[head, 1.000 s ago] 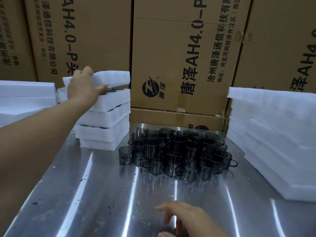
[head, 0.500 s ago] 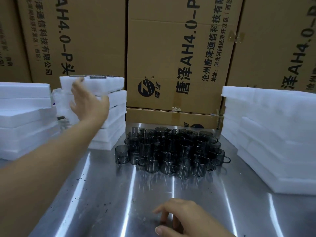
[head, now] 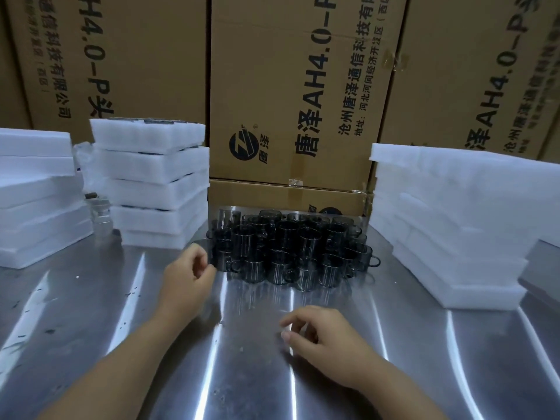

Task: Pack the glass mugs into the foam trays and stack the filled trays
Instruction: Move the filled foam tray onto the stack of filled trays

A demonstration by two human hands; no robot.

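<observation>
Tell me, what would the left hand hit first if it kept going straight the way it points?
Probably the cluster of dark smoked-glass mugs: the left hand, fingers loosely curled, points toward its near-left corner, with nothing between. Depth is unclear, so the gap is uncertain.

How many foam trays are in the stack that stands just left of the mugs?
5, piled one on another: top tray, second tray, third tray, fourth tray, and bottom tray, which rests on the table. None seems hidden.
</observation>
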